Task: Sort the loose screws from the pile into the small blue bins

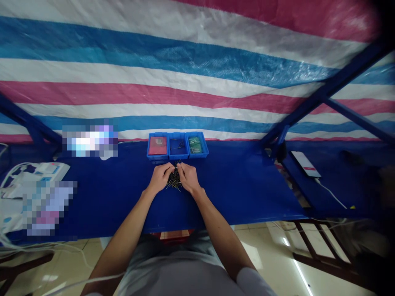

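Observation:
A small heap of thin dark metal pins (174, 181) lies on the blue table (240, 181). My left hand (160, 177) and my right hand (188, 177) rest on either side of the heap, fingertips pinched together above it. Each pinch seems to hold something tiny that I cannot make out. Just beyond my hands stand three blue bins in a row: the left bin (157, 146) with a red item, the middle bin (178, 146) with a few dark pins, the right bin (197, 144) with green parts.
A phone (306, 164) with a white cable lies on the blue shelf at the right. Papers and packets (31, 176) cover the table's left end. A striped tarp hangs behind. Blue frame bars (321, 96) slant at the right.

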`<state>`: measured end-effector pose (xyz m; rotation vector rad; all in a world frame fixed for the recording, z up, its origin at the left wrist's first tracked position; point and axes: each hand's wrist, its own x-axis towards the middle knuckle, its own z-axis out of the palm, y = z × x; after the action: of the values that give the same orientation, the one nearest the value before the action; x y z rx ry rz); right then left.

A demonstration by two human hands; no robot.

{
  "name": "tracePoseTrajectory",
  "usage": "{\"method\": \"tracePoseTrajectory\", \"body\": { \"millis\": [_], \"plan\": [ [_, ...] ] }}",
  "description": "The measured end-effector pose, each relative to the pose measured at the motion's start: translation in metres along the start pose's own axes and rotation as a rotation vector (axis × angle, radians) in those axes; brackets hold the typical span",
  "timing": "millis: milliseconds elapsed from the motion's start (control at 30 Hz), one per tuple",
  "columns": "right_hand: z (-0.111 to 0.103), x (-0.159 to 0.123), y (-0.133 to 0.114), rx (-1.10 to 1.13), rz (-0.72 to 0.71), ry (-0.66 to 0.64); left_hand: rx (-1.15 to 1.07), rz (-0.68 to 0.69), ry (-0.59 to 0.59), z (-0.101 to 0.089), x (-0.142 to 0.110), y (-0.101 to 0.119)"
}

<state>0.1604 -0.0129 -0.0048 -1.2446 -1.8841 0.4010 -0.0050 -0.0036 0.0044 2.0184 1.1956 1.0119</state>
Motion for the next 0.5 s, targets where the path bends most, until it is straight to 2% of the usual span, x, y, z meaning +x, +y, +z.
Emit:
{"method": "tracePoseTrajectory", "body": {
  "millis": [233, 367, 500],
  "plan": [
    [-0.005, -0.001, -0.001, 0.011, 0.045, 0.005, 0.018, 0.009, -0.023, -0.001, 0.000, 0.001],
    [-0.014, -0.003, -0.002, 0.069, 0.022, -0.031, 0.009, -0.018, 0.003, -0.004, -0.001, -0.001],
    [-0.014, -0.001, -0.002, 0.071, -0.049, -0.074, 0.008, -0.033, -0.004, -0.005, 0.000, -0.001]
  ]
}}
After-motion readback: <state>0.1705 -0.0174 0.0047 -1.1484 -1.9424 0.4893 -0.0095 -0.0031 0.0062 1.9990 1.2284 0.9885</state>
